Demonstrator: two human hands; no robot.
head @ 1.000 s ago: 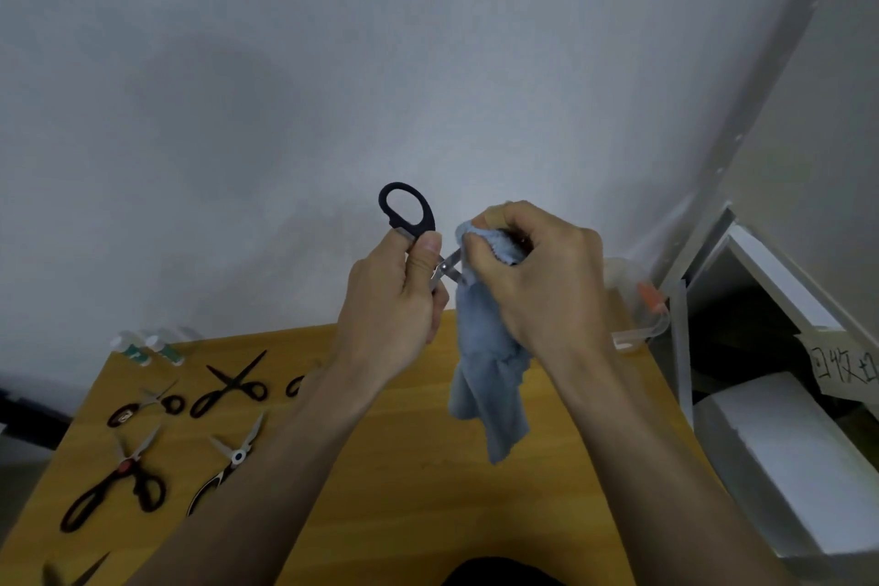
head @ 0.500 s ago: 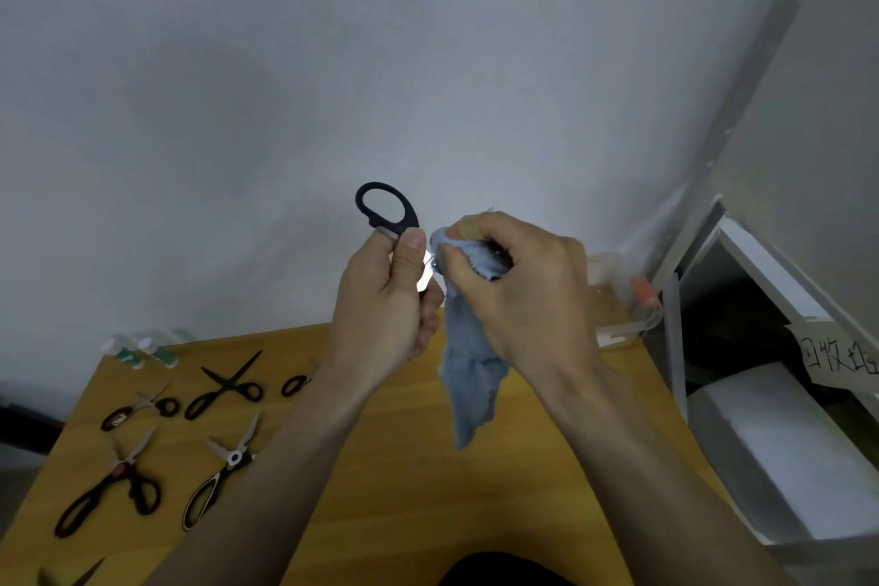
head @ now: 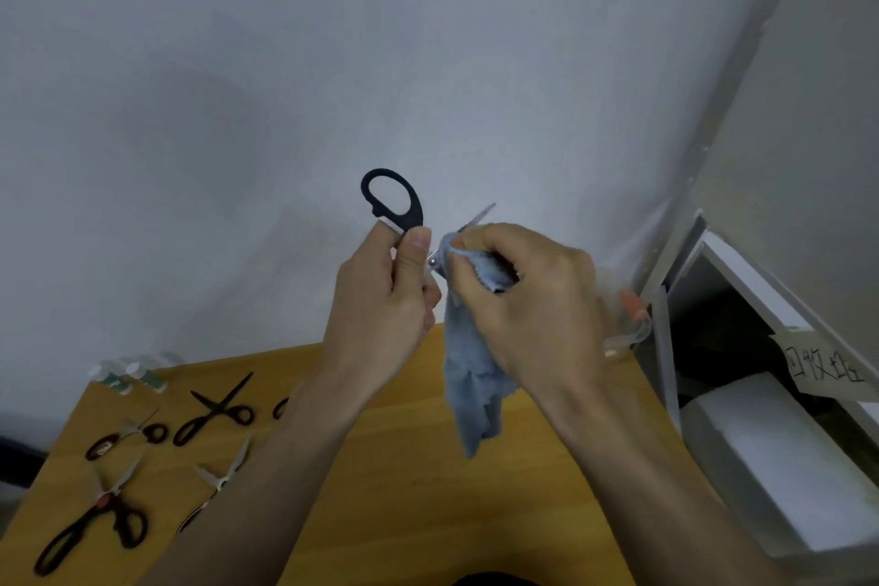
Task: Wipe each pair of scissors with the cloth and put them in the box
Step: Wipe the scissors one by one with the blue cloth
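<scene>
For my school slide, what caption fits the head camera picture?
Left hand holds black scissors while right hand wipes them with blue cloth.

A plain indoor work corner, perhaps an office or storeroom: a bare grey-white wall (head: pixel 333 62) fills the upper frame, a wooden table (head: pixel 418 466) sits at the bottom, and white shelving (head: pixel 761 300) with a handwritten paper label (head: pixel 823 369) stands at the right.

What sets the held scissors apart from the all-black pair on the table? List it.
The held scissors are up in the air, gripped by the left hand; the all-black pair lies flat on the table. The held blade is partly wrapped in the cloth; the table pair's blades are bare and spread. Both have black handles.
</scene>
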